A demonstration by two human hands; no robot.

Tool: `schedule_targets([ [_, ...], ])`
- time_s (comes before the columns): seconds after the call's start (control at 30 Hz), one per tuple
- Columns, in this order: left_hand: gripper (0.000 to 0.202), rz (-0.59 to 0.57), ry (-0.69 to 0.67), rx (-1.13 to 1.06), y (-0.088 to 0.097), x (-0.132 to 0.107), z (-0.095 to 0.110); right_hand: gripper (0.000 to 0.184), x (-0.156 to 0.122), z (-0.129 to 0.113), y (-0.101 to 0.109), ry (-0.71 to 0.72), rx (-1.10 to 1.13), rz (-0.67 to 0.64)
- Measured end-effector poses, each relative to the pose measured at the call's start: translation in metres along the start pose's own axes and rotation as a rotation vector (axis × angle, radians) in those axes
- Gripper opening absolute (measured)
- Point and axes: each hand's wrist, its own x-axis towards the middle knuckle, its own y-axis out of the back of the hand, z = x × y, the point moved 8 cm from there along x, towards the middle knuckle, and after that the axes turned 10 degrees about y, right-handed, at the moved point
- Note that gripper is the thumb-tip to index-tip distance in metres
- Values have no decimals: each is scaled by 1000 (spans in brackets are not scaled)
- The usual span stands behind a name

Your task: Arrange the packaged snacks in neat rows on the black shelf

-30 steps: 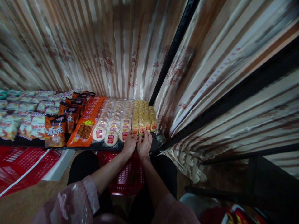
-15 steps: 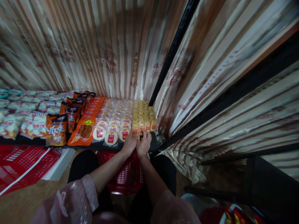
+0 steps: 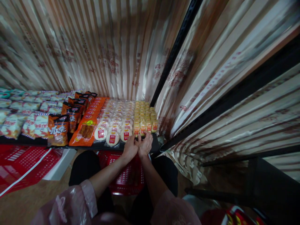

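Note:
My left hand (image 3: 130, 148) and my right hand (image 3: 145, 145) are side by side at the shelf's front edge. Both have curled fingers, with their thumbs close together. The fingertips meet the front row of small yellow snack packets (image 3: 142, 127), which stand in tight rows. Whether a packet is pinched between the fingers is hidden. Just left of my left hand lie rows of round white rice crackers (image 3: 112, 138) in clear wrappers with red labels. Beyond them is a long orange snack bag (image 3: 85, 132) with brown sticks shown on it.
Orange-and-black bags (image 3: 58, 129) and white snack bags (image 3: 41, 125) fill the black shelf's left side. Red baskets (image 3: 21, 165) sit below, one (image 3: 126, 178) between my knees. Black metal posts (image 3: 174, 54) and patterned curtains (image 3: 117, 47) close in the back and right.
My right hand's raised fingers have come down a little against the front yellow packets. The hands remain close together. The view has shifted slightly.

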Motion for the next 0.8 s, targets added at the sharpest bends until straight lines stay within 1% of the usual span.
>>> schedule_targets([
  [0.23, 33, -123, -4, -77, -9, 2, 4, 28, -2, 1, 0, -2, -11, 11],
  [0.27, 32, -110, -19, -73, -8, 1, 5, 29, -2, 1, 0, -4, -15, 13],
  [0.4, 33, 42, -105, -29, 6, -3, 12, 29, -3, 2, -1, -3, -33, 14],
  [0.43, 34, 58, -124, -25, 7, -4, 14, 29, -3, 2, -2, 2, -36, 14],
  [0.5, 37, 46, -150, -19, 6, -5, 16, 29, -3, 3, -3, 12, -41, 12],
  [0.6, 36, 43, -145, 12, 3, -2, 16, 30, -2, 4, -5, 20, -38, 5],
  [0.7, 35, 70, -112, 36, 2, 1, 11, 30, -3, 4, -4, 12, -40, 4],
  [0.8, 37, 48, -99, 19, -2, 4, 5, 31, -3, 1, -3, 9, -42, 2],
])
